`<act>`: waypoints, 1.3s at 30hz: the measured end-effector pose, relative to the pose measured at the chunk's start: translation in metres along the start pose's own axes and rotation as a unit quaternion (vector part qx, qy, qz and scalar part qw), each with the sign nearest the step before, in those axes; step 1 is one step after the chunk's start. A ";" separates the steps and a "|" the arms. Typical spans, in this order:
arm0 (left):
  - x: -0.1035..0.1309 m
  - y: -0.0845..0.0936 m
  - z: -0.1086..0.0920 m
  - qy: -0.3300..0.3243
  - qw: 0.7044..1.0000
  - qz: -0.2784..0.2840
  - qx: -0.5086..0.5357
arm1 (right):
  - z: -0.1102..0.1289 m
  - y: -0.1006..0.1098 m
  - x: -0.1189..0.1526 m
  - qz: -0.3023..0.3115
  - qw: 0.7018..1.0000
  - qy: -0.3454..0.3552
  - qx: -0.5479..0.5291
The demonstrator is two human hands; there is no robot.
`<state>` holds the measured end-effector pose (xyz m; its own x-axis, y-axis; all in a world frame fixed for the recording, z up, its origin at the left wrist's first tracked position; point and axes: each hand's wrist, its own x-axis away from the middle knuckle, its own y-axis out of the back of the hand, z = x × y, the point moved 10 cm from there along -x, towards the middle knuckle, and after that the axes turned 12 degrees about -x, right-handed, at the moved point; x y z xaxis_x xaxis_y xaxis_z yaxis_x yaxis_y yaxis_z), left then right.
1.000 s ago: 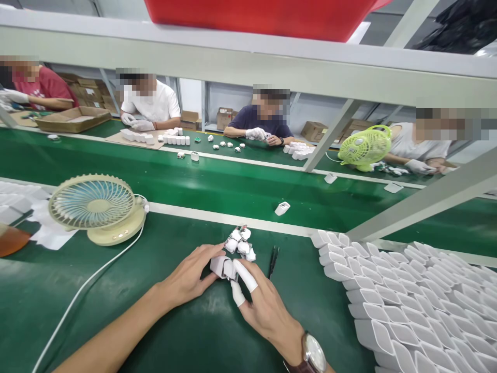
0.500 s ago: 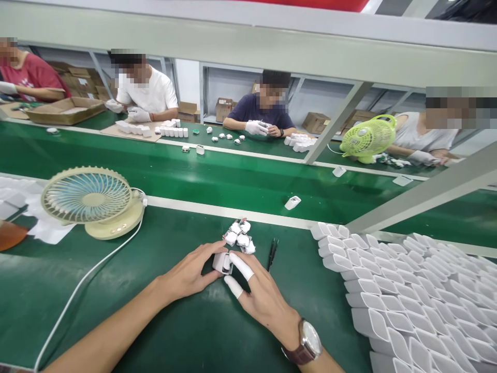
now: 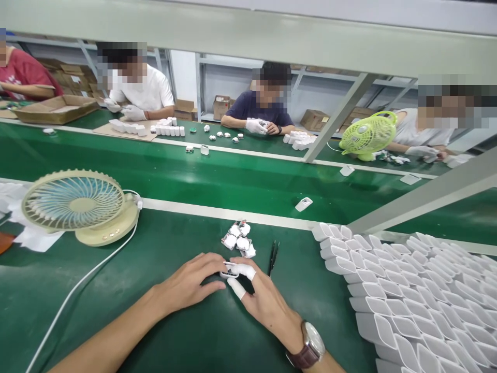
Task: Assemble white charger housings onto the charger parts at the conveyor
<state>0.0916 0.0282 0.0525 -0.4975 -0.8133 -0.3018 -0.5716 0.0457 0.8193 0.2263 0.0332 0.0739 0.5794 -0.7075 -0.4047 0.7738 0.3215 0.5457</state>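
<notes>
Nearest, at the white housing (image 3: 229,276), both hands are working low over the green surface (image 3: 186,336): the left hand (image 3: 198,280) is holding the housing's left end in a narrow grip, while the right hand (image 3: 267,300), wearing white finger covers (image 3: 247,270), is pinching its right end, index finger bent over the mouth. Something dark is showing inside that mouth, though the fingers are hiding too much to tell how deep it is sitting. The step in hand seems to be seating an inner part in the housing; the next move would be calling for a steady left hold and even fingertip pressure from the right. Just beyond the housing, a cluster of white-topped parts (image 3: 230,242) is lying on the surface, with black tweezers (image 3: 274,258) resting to its right; well to the housing's right, rows of white casings (image 3: 388,290) are standing, and well to its left a beige fan (image 3: 81,204) is facing upward. Farther beyond the housing, a lone casing (image 3: 303,204) is lying on a green belt (image 3: 248,184), and past that a co-worker in dark blue (image 3: 240,110) is handling a small part.
</notes>
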 end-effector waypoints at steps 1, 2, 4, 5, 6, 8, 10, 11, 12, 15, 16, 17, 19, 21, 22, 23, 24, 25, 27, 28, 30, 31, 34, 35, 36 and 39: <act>0.000 0.000 -0.002 -0.011 1.000 -0.010 -0.004 | 0.002 0.000 0.000 0.003 1.000 0.008 0.004; -0.001 0.001 -0.003 -0.020 1.000 -0.019 -0.007 | 0.004 0.001 0.000 0.007 1.000 0.016 0.006; -0.001 0.002 -0.006 -0.031 0.999 -0.030 -0.005 | 0.007 0.000 0.001 0.012 0.999 0.029 0.006; -0.002 0.003 -0.007 -0.033 0.999 -0.033 0.002 | 0.007 0.000 0.001 0.012 0.999 0.032 0.002; -0.002 0.004 -0.007 -0.031 0.999 -0.034 0.015 | 0.007 -0.001 0.001 0.010 0.999 0.031 -0.009; -0.004 0.007 -0.005 -0.008 0.997 -0.039 0.065 | 0.000 -0.001 0.000 -0.011 0.998 0.005 -0.063; -0.005 0.009 0.000 0.035 0.987 -0.043 0.153 | -0.016 0.000 0.000 -0.054 0.984 -0.055 -0.158; -0.005 0.008 0.003 0.059 0.976 -0.041 0.207 | -0.024 0.000 0.001 -0.076 0.971 -0.088 -0.207; -0.005 0.004 0.005 0.084 0.961 -0.034 0.262 | -0.032 -0.001 0.002 -0.095 0.957 -0.115 -0.248; -0.002 -0.012 0.014 0.162 0.903 -0.014 0.398 | -0.040 -0.005 0.004 -0.110 0.933 -0.151 -0.308; 0.000 -0.016 0.018 0.187 0.886 -0.015 0.424 | -0.040 -0.006 0.004 -0.108 0.930 -0.155 -0.316; 0.002 -0.020 0.022 0.210 0.873 -0.021 0.439 | -0.039 -0.006 0.005 -0.102 0.928 -0.159 -0.322; 0.004 -0.022 0.030 0.241 0.857 -0.039 0.454 | -0.037 -0.009 0.005 -0.086 0.924 -0.166 -0.334; 0.005 -0.024 0.036 0.256 0.848 -0.052 0.462 | -0.035 -0.012 0.006 -0.076 0.918 -0.170 -0.351; 0.004 -0.024 0.037 0.259 0.844 -0.056 0.467 | -0.034 -0.014 0.006 -0.072 0.914 -0.173 -0.360; 0.004 -0.024 0.038 0.260 0.839 -0.061 0.473 | -0.034 -0.016 0.006 -0.069 0.911 -0.177 -0.367; 0.003 -0.024 0.037 0.259 0.836 -0.063 0.479 | -0.035 -0.019 0.006 -0.066 0.907 -0.184 -0.373; 0.003 -0.024 0.037 0.258 0.834 -0.065 0.484 | -0.036 -0.022 0.007 -0.064 0.903 -0.192 -0.379; 0.002 -0.025 0.035 0.257 0.833 -0.065 0.487 | -0.039 -0.027 0.007 -0.059 0.892 -0.208 -0.396; 0.002 -0.025 0.035 0.258 0.833 -0.064 0.485 | -0.040 -0.029 0.008 -0.057 0.886 -0.215 -0.408; 0.002 -0.025 0.034 0.264 0.834 -0.063 0.480 | -0.042 -0.032 0.008 -0.053 0.875 -0.225 -0.426; 0.002 -0.025 0.035 0.268 0.834 -0.062 0.478 | -0.042 -0.033 0.008 -0.051 0.872 -0.229 -0.430; 0.002 -0.026 0.035 0.272 0.833 -0.057 0.479 | -0.041 -0.034 0.008 -0.043 0.871 -0.231 -0.431; 0.002 -0.026 0.036 0.272 0.831 -0.055 0.482 | -0.041 -0.033 0.008 -0.042 0.873 -0.228 -0.429; 0.002 -0.026 0.036 0.269 0.829 -0.053 0.487 | -0.040 -0.032 0.007 -0.046 0.877 -0.223 -0.424; 0.001 -0.025 0.035 0.250 0.824 -0.047 0.506 | -0.040 -0.029 0.007 -0.059 0.893 -0.194 -0.401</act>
<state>0.0830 0.0464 0.0146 -0.2333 -0.9668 0.1046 -0.9698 0.2234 -0.0983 0.2179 0.0434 0.0259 0.4699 -0.8810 -0.0554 0.8482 0.4680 -0.2479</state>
